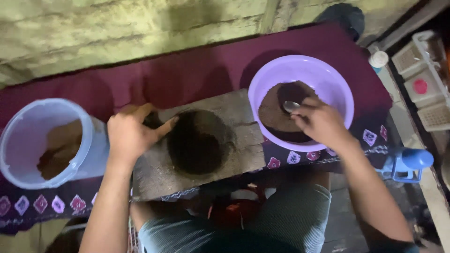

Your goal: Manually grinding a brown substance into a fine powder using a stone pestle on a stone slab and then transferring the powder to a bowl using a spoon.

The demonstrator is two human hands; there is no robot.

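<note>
Far left, 9 o'clock: translucent bucket (44, 143), partly filled with brown powder (58, 149), roughly a third by the look of it. Left hand (130, 132) sits at the 9 o'clock rim of the round hollow (199, 140) in the wooden block (197, 150), fingers loosely curled with the thumb stretched toward the hollow; it seems to pinch something small and dark at the rim, can't tell what. Hollow reads dark, contents unclear, could be powder or just shadow. Right of centre, 2 o'clock: purple plastic bowl (328, 79) holding a dark brown mound (276, 112), a scooped gap at its top. Right hand (321, 122) is closed around a metal spoon (290, 106), spoon bowl resting on the mound. Judging by that: some material is already in the bucket, most of the mound remains in the bowl. All sits on a maroon patterned cloth (187, 70). Far right, 3 o'clock: blue-handled object (408, 164), white baskets (422, 79), a white-capped bottle (378, 60), all cut by the frame edge or blurred. Spoon handle hidden inside the fist. Lap area at 6 o'clock dim, unreadable.
</note>
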